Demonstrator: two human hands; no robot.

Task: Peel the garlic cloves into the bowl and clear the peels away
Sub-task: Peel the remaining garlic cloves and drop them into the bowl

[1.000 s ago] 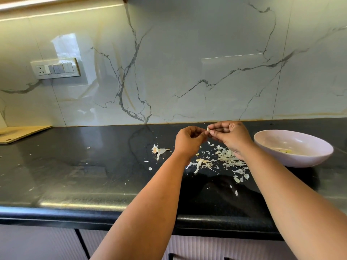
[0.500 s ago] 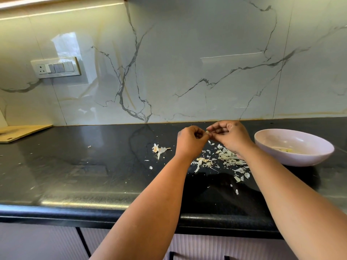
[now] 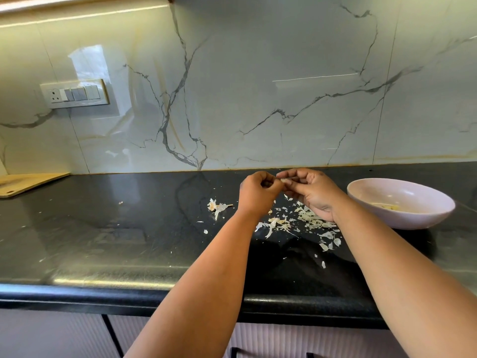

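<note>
My left hand (image 3: 256, 193) and my right hand (image 3: 313, 192) meet above the black counter, both pinching one small garlic clove (image 3: 284, 180) between the fingertips. Most of the clove is hidden by the fingers. Beneath the hands lies a scatter of pale garlic peels (image 3: 304, 220). A separate clump of peel with a stem (image 3: 216, 206) lies to the left of my left hand. To the right stands a white bowl (image 3: 423, 215) with a few peeled cloves (image 3: 389, 206) at its bottom.
A wooden cutting board (image 3: 28, 183) lies at the far left against the marble backsplash. A switch panel (image 3: 74, 93) is on the wall. The counter's front edge (image 3: 103, 295) runs below my forearms, with cabinet fronts underneath.
Both hands stay together on the clove and have shifted only slightly, the fingers working at it. The bowl and peels have not moved.
</note>
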